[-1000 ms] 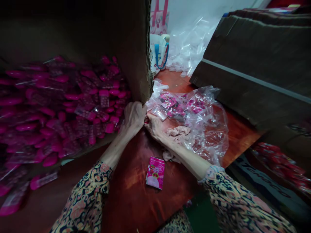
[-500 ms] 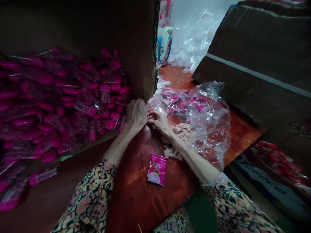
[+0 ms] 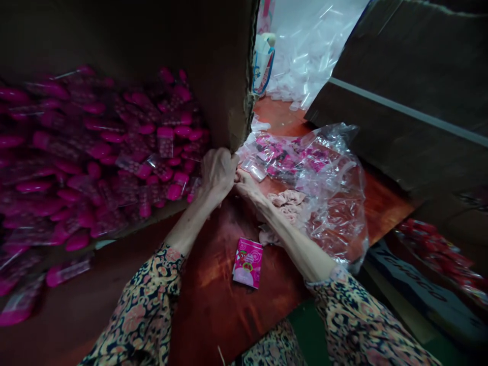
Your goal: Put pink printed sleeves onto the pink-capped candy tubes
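My left hand [image 3: 219,173] is closed beside the corner of the cardboard box, its fingers curled away from view. Against it, fingertips to fingertips, is my right hand [image 3: 246,184], pinched closed. Whatever they hold between them is hidden. Below the hands a pink printed card [image 3: 247,263] lies on the red-brown tabletop [image 3: 206,305]. Just beyond my right hand are a small clear container [image 3: 254,170] and pink printed pieces [image 3: 290,155] in a clear plastic bag [image 3: 335,203]. A crumpled pale pink cloth [image 3: 287,203] lies beside my right forearm.
On the left, a large cardboard box [image 3: 224,101] holds many pink-capped clear containers [image 3: 95,152]; a few lie outside it. Flattened cardboard [image 3: 381,76] leans at right, above red packets [image 3: 438,254]. White pieces in clear plastic [image 3: 301,61] are piled at the back.
The view has shifted slightly, so the scene sits a little lower-angled. My right fingers parted slightly from the left half a second ago and are now back against them. The pink card stays put.
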Demonstrator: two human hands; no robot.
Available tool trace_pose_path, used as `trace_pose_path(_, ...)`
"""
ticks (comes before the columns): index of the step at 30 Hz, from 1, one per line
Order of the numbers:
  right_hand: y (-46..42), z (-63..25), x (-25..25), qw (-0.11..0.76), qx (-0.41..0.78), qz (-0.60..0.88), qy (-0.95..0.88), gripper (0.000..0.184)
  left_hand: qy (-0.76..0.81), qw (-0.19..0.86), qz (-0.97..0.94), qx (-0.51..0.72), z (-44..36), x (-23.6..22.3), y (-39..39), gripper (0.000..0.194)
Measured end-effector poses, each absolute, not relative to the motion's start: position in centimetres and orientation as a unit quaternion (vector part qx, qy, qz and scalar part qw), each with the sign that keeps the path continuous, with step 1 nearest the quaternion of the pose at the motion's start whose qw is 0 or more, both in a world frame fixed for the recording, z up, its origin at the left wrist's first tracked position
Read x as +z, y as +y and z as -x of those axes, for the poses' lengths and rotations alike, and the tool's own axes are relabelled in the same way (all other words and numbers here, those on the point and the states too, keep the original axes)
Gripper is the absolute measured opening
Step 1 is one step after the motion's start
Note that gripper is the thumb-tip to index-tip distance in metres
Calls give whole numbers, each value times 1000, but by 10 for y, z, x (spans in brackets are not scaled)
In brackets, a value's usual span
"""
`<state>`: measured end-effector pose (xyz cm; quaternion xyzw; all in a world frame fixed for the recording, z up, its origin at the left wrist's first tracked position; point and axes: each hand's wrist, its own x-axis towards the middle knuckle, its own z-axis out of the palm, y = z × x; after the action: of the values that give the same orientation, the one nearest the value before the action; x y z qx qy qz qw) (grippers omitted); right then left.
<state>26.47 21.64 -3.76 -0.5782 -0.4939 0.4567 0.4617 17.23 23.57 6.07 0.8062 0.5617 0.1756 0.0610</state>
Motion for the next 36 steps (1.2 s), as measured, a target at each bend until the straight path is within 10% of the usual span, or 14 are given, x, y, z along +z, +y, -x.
trace_pose_path(17, 209, -250, -28, 438, 437, 611, -493, 29, 559, 92, -796, 214, -173, 57, 236, 36)
trace_pose_path(30, 124, -261, -2, 465, 276, 658, -524, 26, 484, 361, -722, 338, -100, 57, 190, 31)
trace_pose_path(36, 91, -255, -4, 392, 221, 667, -594, 21, 591, 244, -689, 342, -62, 26, 153, 25)
